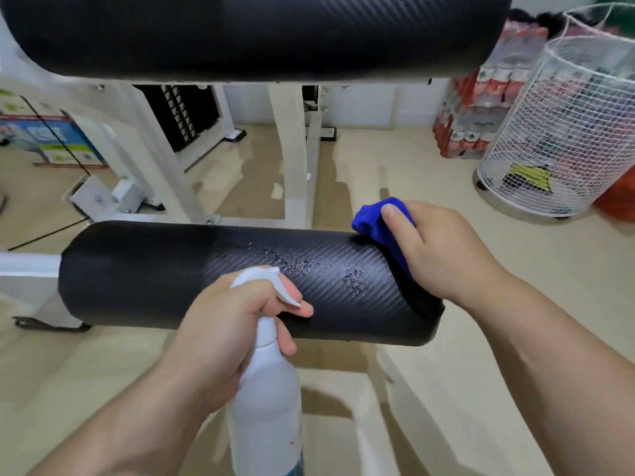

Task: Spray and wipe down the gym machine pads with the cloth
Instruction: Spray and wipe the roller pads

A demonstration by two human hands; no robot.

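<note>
A black roller pad [144,269] with a carbon-weave skin lies across the middle of the view, with spray droplets on its right half. My left hand [223,324] grips a white spray bottle [266,400] by the neck, a finger on the trigger, nozzle close to the pad. My right hand [443,252] presses a blue cloth [376,219] onto the pad's right end. A second, larger black pad [257,32] spans the top of the view.
The machine's white frame [292,149] and a black weight stack [178,111] stand behind the pads. A white wire basket [563,132] and shrink-wrapped bottle packs [481,108] are at the right. Cardboard boxes [51,139] sit at the left on the beige floor.
</note>
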